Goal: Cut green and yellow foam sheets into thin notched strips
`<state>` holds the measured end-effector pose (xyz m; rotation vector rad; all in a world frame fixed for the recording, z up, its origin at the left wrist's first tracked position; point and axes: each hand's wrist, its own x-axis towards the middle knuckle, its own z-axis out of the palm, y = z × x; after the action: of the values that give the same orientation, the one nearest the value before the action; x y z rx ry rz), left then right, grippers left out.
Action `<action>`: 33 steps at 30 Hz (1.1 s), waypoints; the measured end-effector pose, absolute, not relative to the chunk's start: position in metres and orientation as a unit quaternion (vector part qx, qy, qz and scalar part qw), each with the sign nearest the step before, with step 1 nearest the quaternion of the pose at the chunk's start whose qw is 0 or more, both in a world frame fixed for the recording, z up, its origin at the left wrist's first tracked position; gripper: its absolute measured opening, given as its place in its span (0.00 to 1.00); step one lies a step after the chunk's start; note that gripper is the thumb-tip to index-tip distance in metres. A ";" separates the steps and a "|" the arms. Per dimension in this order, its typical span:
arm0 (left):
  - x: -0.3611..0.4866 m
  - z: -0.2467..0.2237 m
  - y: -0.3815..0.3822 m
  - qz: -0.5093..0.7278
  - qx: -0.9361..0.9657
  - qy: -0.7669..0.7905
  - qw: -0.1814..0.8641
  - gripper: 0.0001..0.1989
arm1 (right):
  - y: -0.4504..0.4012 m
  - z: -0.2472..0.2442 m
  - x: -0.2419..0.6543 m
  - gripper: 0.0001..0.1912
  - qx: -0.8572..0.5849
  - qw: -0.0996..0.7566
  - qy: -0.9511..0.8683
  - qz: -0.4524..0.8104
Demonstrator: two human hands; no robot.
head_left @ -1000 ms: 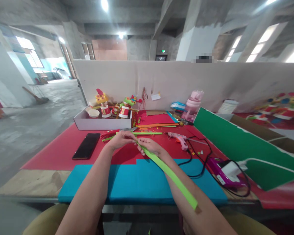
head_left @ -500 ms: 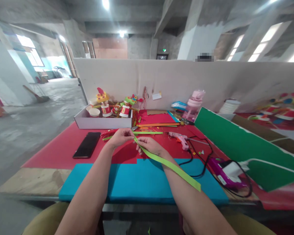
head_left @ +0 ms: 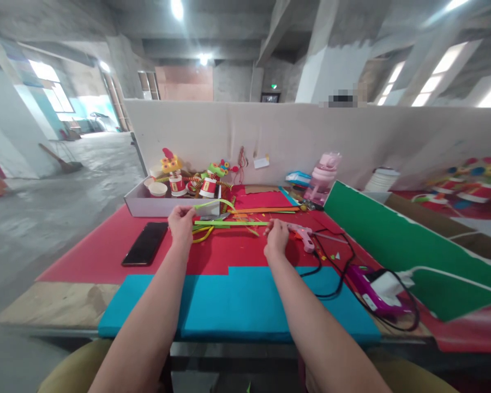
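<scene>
My left hand (head_left: 181, 219) is closed in a pinch on one end of a lime-green paper strip (head_left: 216, 202), which arches up and away to the right. Its far end is blurred. A second, straight green strip (head_left: 233, 222) lies across the red table covering between my hands. At its right end, my right hand (head_left: 277, 233) has its fingers closed on the tip. Just beyond that hand lies a pink glue gun (head_left: 305, 236). A yellow loop (head_left: 203, 236) shows beside my left hand, near a grey blade (head_left: 221, 216).
A black phone (head_left: 145, 243) lies to the left. Behind it stands a white box (head_left: 172, 206) with paper-cup figures. Orange strips (head_left: 265, 209), a pink bottle (head_left: 324, 177) and a green panel (head_left: 409, 251) stand farther back and right. A purple power strip (head_left: 378, 295) trails cords; a blue board (head_left: 237, 305) lies in front.
My hands have moved apart, left hand leftward and right hand rightward to the straight strip's end. The held strip, earlier pinched between both hands and trailing over my right forearm, now hangs from my left alone.
</scene>
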<state>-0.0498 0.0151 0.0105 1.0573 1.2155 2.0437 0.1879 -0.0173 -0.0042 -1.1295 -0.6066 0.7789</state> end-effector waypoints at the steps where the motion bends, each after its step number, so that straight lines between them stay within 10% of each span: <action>1: -0.047 0.009 0.015 0.750 0.403 0.454 0.264 0.08 | -0.022 0.000 0.187 0.08 -0.517 0.750 -0.318 0.263; 8: -0.016 0.014 -0.011 0.570 0.686 0.410 0.191 0.03 | -0.052 0.017 0.151 0.07 -0.417 0.549 -0.723 -0.043; 33: -0.011 0.016 -0.017 0.523 0.732 0.341 0.273 0.04 | -0.042 0.007 0.154 0.06 -0.434 0.511 -0.722 0.167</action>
<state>-0.0106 -0.0174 0.0163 1.9692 0.9171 1.4072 0.1539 -0.0416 0.0066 -1.0454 -1.7386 0.4024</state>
